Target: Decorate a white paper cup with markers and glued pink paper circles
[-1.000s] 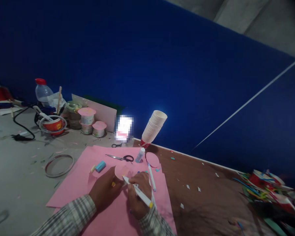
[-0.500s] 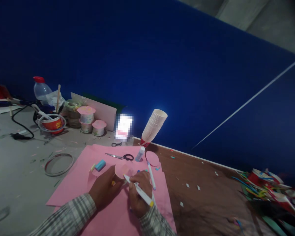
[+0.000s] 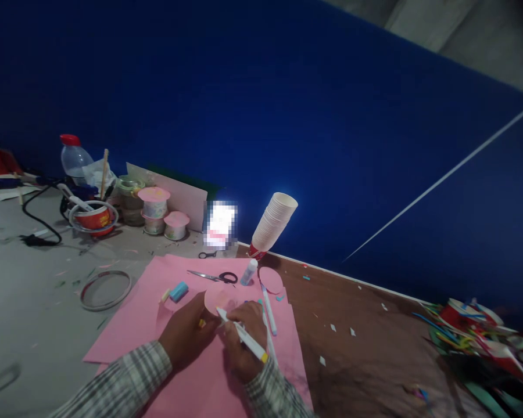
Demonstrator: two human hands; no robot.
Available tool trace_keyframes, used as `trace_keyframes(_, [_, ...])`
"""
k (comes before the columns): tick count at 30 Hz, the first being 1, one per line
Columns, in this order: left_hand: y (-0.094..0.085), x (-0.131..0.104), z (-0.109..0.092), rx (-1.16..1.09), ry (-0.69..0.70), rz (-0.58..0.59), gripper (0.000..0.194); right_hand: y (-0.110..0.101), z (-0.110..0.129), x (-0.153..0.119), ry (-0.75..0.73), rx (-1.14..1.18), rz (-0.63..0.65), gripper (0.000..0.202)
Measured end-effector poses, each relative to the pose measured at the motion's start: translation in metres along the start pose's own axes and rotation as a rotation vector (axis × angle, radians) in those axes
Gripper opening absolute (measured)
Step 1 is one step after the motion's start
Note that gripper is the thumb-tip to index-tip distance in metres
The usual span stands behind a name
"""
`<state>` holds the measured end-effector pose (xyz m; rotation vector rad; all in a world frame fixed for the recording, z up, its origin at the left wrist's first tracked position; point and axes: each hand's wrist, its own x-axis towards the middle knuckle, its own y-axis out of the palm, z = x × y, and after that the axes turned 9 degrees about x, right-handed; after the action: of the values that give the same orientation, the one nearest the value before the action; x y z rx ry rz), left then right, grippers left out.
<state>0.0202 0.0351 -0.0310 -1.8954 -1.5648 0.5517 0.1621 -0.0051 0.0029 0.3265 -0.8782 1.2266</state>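
Note:
My left hand (image 3: 188, 331) grips a round pink-topped piece (image 3: 214, 298) by its near left edge; what lies under that top is mostly hidden by my fingers. In my right hand (image 3: 243, 354) is a white marker (image 3: 253, 346) with a yellow end, its tip at the near edge of the pink top. Both hands are over stacked pink paper sheets (image 3: 192, 380). Just beyond them lie black-handled scissors (image 3: 227, 278), a glue stick (image 3: 249, 272), a pink paper disc (image 3: 271, 280), another marker (image 3: 269, 310) and a blue cylindrical piece (image 3: 179, 291).
A leaning stack of paper cups (image 3: 274, 222) stands by the blue wall (image 3: 261, 104). At left are a ring (image 3: 106, 290), several pink-topped spools (image 3: 176, 225), a red cup (image 3: 96, 219) and a black cord (image 3: 41, 239). Paper scraps dot the brown surface (image 3: 353, 371); craft clutter (image 3: 470, 325) lies far right.
The marker's tip has shifted slightly left along the pink top, and my right hand has moved a little with it. My left hand keeps its hold.

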Motion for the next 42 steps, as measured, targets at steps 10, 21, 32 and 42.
trace_keyframes(10, [0.001, 0.0, 0.0, 0.013, -0.016, -0.007, 0.015, -0.003, 0.0, 0.002, -0.004, 0.009, 0.0, 0.008])
trace_keyframes(21, [0.0, 0.0, -0.004, -0.002, -0.028, -0.037, 0.013, -0.011, -0.003, 0.001, 0.032, 0.041, -0.049, 0.008])
trace_keyframes(32, [0.002, 0.0, -0.002, 0.0, -0.038, -0.033, 0.013, -0.01, -0.004, -0.001, 0.044, 0.008, -0.073, 0.008])
trace_keyframes(42, [0.0, 0.0, -0.005, 0.018, -0.047, -0.026, 0.014, -0.005, -0.002, 0.001, -0.003, -0.047, -0.101, 0.011])
